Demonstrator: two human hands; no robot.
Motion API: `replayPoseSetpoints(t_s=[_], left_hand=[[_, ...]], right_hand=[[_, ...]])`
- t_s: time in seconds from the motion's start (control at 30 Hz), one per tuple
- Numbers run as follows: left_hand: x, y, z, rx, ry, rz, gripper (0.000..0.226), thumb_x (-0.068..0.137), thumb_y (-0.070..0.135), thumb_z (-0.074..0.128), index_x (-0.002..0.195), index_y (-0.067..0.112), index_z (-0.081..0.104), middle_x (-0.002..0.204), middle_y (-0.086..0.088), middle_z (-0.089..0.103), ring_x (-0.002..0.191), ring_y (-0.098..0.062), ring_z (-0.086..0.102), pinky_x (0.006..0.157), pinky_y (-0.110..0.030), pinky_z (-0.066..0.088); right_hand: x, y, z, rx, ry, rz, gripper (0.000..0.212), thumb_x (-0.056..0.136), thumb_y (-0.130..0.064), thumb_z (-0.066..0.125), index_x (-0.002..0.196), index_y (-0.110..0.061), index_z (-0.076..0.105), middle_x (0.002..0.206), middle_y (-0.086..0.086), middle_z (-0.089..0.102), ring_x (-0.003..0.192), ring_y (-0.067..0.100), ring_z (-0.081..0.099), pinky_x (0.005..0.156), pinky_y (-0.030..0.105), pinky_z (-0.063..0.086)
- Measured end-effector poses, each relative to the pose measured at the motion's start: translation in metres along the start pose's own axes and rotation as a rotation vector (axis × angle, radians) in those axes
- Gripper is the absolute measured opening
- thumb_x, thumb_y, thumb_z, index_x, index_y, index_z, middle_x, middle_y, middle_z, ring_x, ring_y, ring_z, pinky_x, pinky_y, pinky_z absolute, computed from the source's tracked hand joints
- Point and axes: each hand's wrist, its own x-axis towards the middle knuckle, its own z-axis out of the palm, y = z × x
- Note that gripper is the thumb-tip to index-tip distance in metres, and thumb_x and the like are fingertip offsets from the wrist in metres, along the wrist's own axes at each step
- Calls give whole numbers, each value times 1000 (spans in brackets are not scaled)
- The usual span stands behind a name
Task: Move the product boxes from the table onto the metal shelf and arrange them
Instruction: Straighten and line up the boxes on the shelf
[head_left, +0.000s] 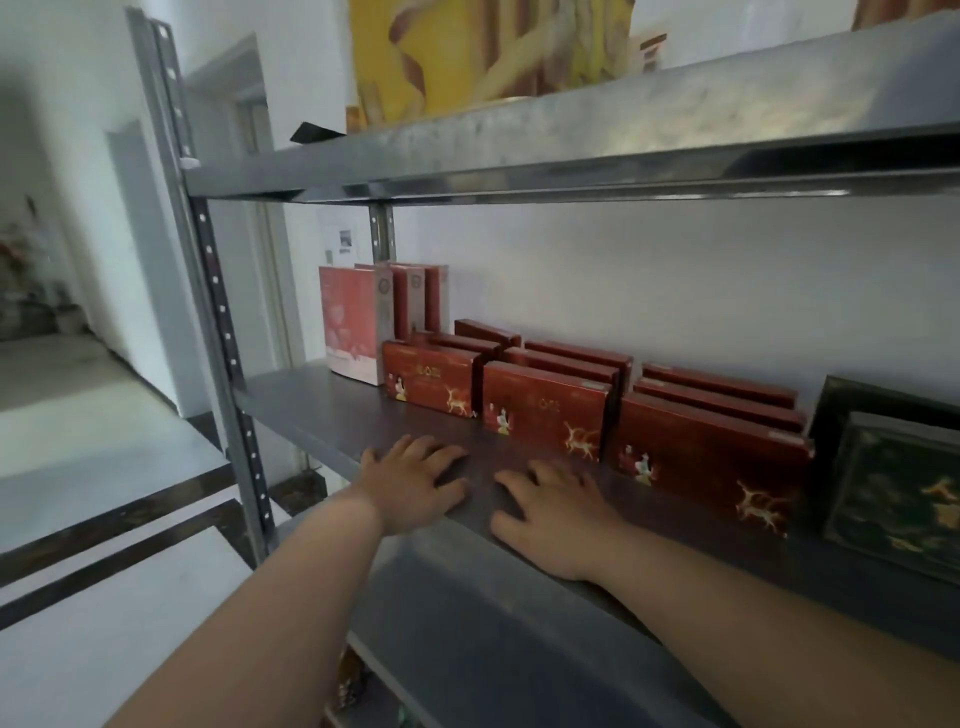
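Red product boxes (543, 408) with a pale deer and a small figure printed on their fronts stand on edge in rows on the middle board of the metal shelf (322, 410), three across the front and more of the same packed close behind them, back toward the wall. At the left end of the rows, tall pink boxes (350, 322) stand upright, the nearest one just beside the leftmost red box. At the right end sit dark green boxes (898, 483) with gold decoration. Both of the person's hands lie palm down on the bare front strip of that board, in front of the red rows and not touching them. The left hand (415, 483) has its fingers spread flat and holds nothing; the right hand (556, 514), just beside it, lies the same way, also empty. On the board above, a large yellow box (467, 52) stands.
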Motion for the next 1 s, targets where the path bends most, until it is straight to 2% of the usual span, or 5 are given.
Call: replayPoseSetpoints(t_s=[0.27,0.4,0.57,0.87,1.0], left_hand=[[61,-134,-9,58,-104,30,85,75,82,9,153,48,13,165,11,11,150,-24,10,113,-68,13],[94,-201,-8,34,-79,41,67,92,73,20,153,48,12,164,11,13,149,-22,13,113,-67,14],[128,-274,-9,118,-89,143,93,67,83,1,150,47,23,164,12,12,147,-26,16,108,-71,16],[168,-325,-11,-17,-112,187,72,87,76,25,151,46,18,161,11,16,148,-26,15,112,-68,10],[176,-329,-13,-32,-91,245,67,85,75,31,144,42,30,153,5,29,140,-29,30,112,-58,24]], right_hand=[[126,-81,10,-6,-4,-52,70,93,-68,27,157,-41,18,167,8,13,153,32,8,122,57,7],[175,-117,12,8,21,-35,69,93,-66,31,156,-39,21,166,8,16,153,29,11,121,53,11],[232,-161,13,24,87,33,63,95,-62,37,153,-38,30,160,4,27,148,26,21,120,48,20],[283,-198,18,27,147,121,62,93,-63,40,150,-39,39,155,-4,36,143,17,31,118,44,26],[278,-200,13,32,188,88,54,94,-60,47,142,-35,49,143,-6,49,128,14,47,107,37,42]])
